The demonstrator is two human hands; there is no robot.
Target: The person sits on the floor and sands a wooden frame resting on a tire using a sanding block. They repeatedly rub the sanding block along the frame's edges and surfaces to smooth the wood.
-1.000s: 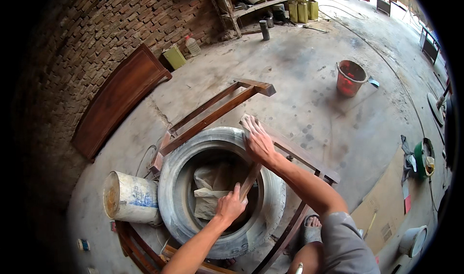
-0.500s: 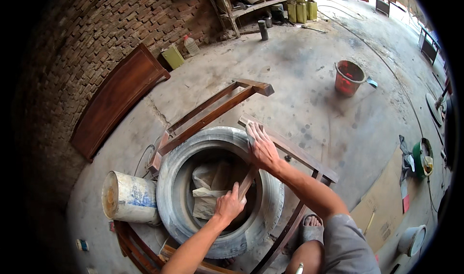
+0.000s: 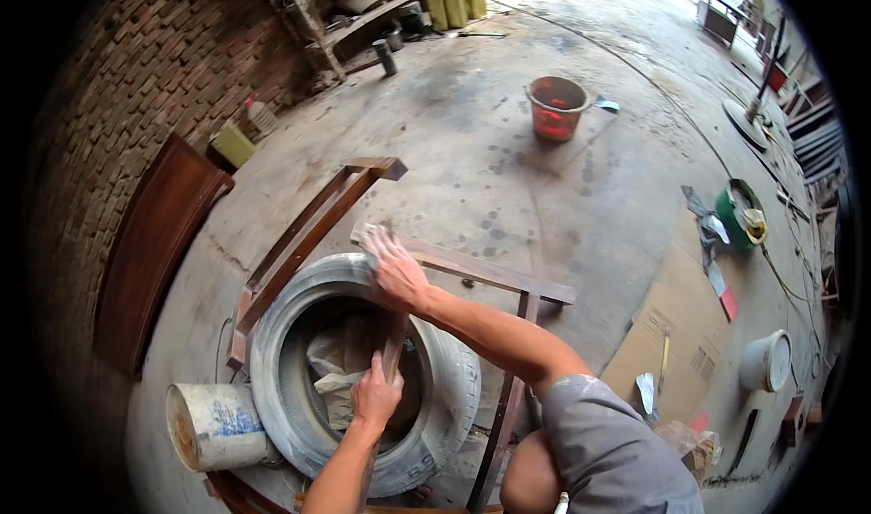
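A reddish-brown wooden frame [image 3: 485, 274] lies across a worn grey tyre [image 3: 451, 373]. My left hand [image 3: 374, 394] is closed round a bar of this frame, above the tyre's hole, with the index finger lying along the wood. At the frame's far left corner, my right hand [image 3: 397, 271] rests flat on the wood, fingers stretched out and whitened with dust. Its thumb and palm side are hidden. Crumpled pale sacking [image 3: 331, 364] shows inside the tyre.
A second wooden frame [image 3: 313, 233] leans by the tyre's far left side. Left of the tyre lies a stained white bucket [image 3: 222, 426]. Farther off stand a red-splashed bucket [image 3: 555, 115] and a green tub [image 3: 733, 215]. Flattened cardboard [image 3: 667, 332] lies to the right.
My view has swung right, so the scene sits farther left in it. The left hand's fingers have wrapped more round the bar. The right hand stays at the same corner of the frame.
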